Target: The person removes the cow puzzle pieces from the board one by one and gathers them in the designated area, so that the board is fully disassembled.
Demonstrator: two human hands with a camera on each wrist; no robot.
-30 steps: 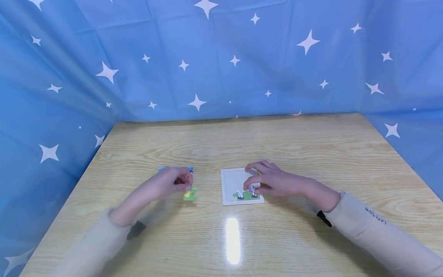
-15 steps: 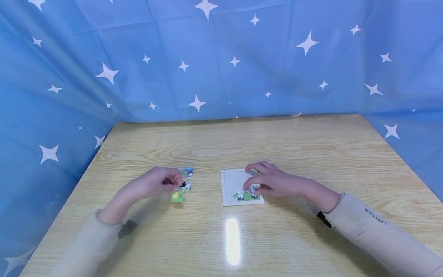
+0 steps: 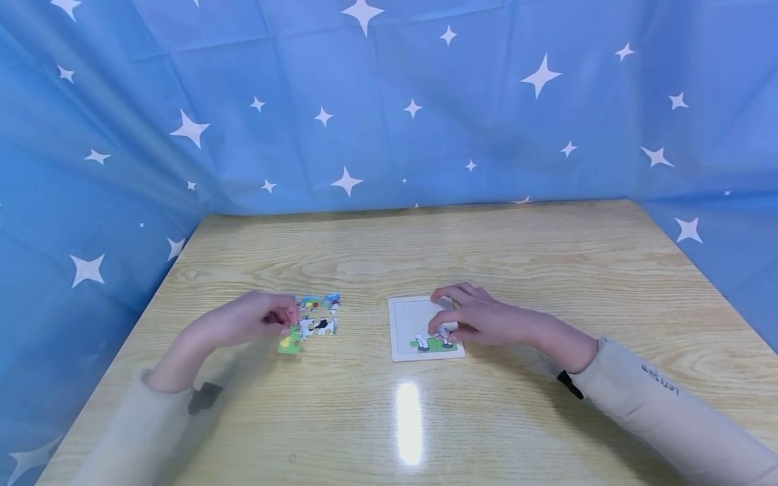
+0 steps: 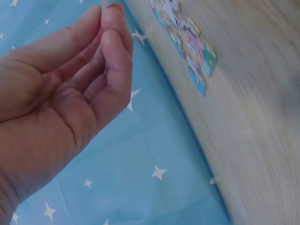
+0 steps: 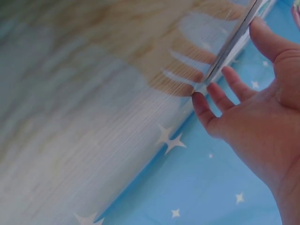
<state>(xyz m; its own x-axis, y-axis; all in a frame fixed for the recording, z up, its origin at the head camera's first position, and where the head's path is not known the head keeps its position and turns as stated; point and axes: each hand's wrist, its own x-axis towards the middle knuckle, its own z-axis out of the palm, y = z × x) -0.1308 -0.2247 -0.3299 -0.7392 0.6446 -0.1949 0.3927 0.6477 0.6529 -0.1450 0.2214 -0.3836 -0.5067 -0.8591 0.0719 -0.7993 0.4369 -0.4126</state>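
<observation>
Above the table my left hand [image 3: 252, 318] pinches a green puzzle piece [image 3: 290, 341] with a yellow figure on it. Only the thin edge of that piece shows at the fingertips of the left hand [image 4: 79, 79] in the left wrist view. Just right of it lie loose puzzle pieces [image 3: 319, 326] with black-and-white and blue parts. My right hand [image 3: 480, 318] rests on the right side of a white puzzle tray [image 3: 398, 354], fingers spread. Joined pieces [image 3: 434, 344] with green ground and white legs sit along the tray's bottom, partly hidden by that hand.
The wooden table [image 3: 516, 432] reaches back to a blue curtain [image 3: 389, 101] with white stars. Bare wood separates the loose pieces from the tray. A bright light reflection [image 3: 408, 422] lies on the table in front.
My left hand has moved left with the green piece, uncovering the loose pieces on the table. The right hand and the tray have stayed in place.
</observation>
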